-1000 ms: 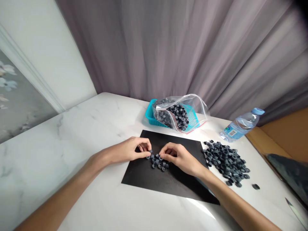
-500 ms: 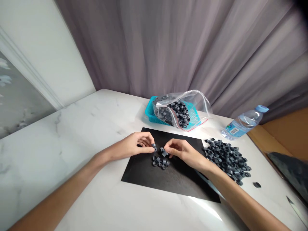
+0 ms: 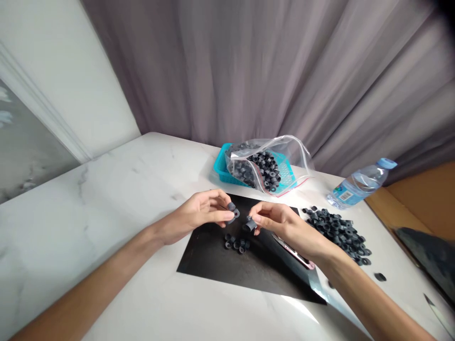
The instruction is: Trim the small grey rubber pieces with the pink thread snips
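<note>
My left hand (image 3: 211,208) pinches small dark grey caps (image 3: 236,214) between thumb and fingers; one shows a round hole facing me. Just across a narrow gap, my right hand (image 3: 273,220) grips more of these grey caps (image 3: 250,225), one with its hollow end turned down to the left. How many each hand holds is partly hidden by the fingers. Below both hands, a small cluster of grey caps (image 3: 237,243) lies on a black mat (image 3: 220,265). A slim pink-edged tool (image 3: 295,253), perhaps a cutter, lies on the mat beneath my right wrist.
A big pile of grey caps (image 3: 337,232) lies right of the mat, with a stray cap (image 3: 380,276) nearby. Behind stands a turquoise basket (image 3: 222,166) with an open zip bag (image 3: 295,151) of caps. A water bottle (image 3: 362,184) stands at right, near a cardboard box (image 3: 419,199).
Both hands have risen slightly off the mat, lifting the caps they hold away from the cluster. My left hand has shifted a little right, and the pink-edged tool now shows.
</note>
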The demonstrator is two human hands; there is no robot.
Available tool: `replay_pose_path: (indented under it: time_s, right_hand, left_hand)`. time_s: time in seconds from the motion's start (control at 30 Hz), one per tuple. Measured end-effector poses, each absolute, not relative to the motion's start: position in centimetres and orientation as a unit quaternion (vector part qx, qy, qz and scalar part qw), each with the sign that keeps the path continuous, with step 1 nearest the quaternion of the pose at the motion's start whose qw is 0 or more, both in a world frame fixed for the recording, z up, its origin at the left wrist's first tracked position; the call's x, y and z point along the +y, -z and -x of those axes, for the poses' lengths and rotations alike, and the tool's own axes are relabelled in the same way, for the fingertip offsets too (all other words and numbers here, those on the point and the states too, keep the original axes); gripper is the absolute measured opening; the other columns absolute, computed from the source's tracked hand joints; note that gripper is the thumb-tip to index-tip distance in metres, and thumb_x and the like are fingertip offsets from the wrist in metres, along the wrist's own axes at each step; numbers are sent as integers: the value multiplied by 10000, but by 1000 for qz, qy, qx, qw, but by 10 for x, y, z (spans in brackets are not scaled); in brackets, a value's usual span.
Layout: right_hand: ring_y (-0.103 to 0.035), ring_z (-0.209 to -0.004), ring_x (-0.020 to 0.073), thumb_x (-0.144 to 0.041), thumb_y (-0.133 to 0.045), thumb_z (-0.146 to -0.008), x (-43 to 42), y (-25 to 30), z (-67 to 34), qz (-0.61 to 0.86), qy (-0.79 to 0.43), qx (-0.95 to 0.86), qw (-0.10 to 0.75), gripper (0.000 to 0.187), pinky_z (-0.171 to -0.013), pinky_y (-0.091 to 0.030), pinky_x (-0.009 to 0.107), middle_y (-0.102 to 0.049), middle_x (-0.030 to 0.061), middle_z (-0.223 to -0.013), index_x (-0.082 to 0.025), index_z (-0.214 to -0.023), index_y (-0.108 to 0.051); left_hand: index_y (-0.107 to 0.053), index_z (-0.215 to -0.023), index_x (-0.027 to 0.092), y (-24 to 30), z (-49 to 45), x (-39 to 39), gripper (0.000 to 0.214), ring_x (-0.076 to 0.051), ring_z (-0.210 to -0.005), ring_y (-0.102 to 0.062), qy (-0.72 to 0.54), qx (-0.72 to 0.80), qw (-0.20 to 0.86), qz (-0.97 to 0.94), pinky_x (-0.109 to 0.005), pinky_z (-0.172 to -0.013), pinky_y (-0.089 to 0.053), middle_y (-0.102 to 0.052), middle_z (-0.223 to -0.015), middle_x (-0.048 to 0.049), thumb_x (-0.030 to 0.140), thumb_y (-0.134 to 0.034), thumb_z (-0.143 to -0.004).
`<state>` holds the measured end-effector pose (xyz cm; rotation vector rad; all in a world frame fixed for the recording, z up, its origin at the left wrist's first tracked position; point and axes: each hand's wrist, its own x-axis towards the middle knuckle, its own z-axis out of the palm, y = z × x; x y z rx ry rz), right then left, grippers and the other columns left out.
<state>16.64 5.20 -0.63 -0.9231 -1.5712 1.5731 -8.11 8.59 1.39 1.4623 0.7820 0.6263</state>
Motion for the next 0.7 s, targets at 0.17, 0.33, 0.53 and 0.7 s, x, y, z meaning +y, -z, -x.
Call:
replay_pose_path:
  time_s: [0.17, 0.33, 0.53, 0.7]
  right_hand:
    - [-581, -831, 143, -389, -674, -966, 52, 6, -166, 365, -599, -613, 362, 224, -815, -465, 281, -618, 19, -908, -165, -955, -666]
    - [-580, -816, 145, -410, -683, -955, 51, 4, -164, 386, -590, -605, 369, 248, -810, -457, 286, -616, 15, -885, -164, -933, -661]
    - [-585, -824, 150, -432, -682, -950, 52, 2, -165, 401, -572, -606, 382, 266, -817, -450, 294, -616, 14, -888, -168, -935, -659]
    - [-575, -798, 151, -462, -686, -937, 53, 6, -164, 415, -562, -602, 386, 295, -802, -449, 300, -609, 15, -871, -170, -914, -654]
  left_hand:
    - [-631, -944, 215, -13, 77, 81, 137, -131, -865, -553, -297, 320, 691, -576, -270, -770, -507, -591, -978, 5, 264, -747, -891]
    - [-644, -981, 217, -5, 72, 77, 130, -126, -897, -554, -313, 316, 740, -505, -282, -820, -495, -565, -988, 17, 238, -745, -901]
    - [-663, -1031, 201, 7, 64, 76, 111, -157, -967, -566, -326, 321, 771, -442, -304, -845, -476, -608, -1023, -22, 224, -701, -930]
    - [-674, -1001, 191, 15, 60, 77, 65, -162, -972, -574, -335, 324, 783, -413, -294, -843, -460, -620, -967, -28, 181, -663, -938]
